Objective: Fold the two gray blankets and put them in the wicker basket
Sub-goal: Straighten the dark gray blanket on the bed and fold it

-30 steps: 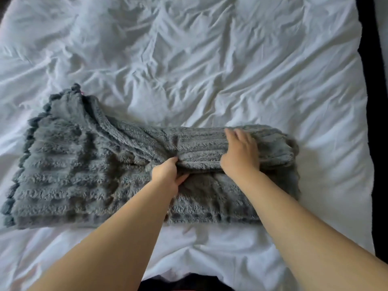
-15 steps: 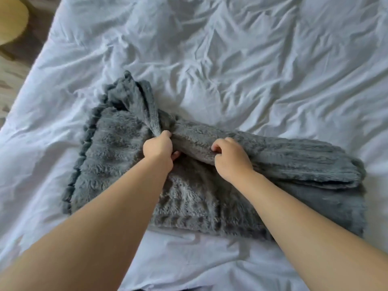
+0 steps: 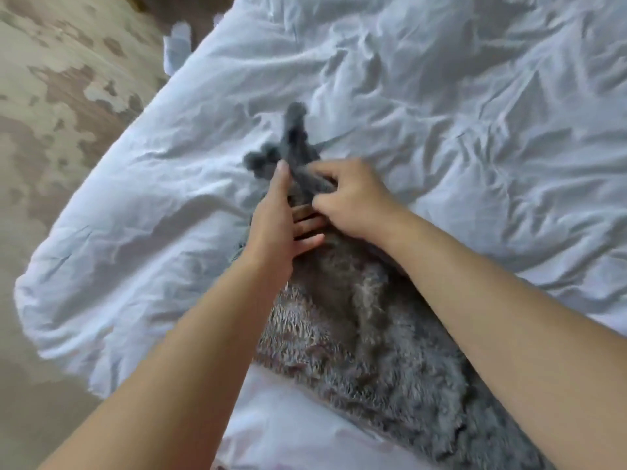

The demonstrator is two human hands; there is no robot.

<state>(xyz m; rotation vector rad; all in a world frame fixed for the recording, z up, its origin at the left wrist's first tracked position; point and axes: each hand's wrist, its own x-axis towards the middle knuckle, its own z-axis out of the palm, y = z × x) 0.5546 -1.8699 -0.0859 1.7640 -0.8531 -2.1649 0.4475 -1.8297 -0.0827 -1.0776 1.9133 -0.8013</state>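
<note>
Head view, gray blanket point(image 3: 373, 334), seemingly between hands point(image 3: 271, 228) point(image 3: 353, 201)

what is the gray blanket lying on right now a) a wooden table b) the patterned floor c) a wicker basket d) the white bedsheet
d: the gray blanket lies stretched across the wrinkled white bedsheet, which shows around it on both sides.

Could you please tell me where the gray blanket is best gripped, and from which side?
I'd grip the gray blanket at its narrow far corner, which stands bunched up off the white sheet, coming from the near side over the flat pile.
</note>
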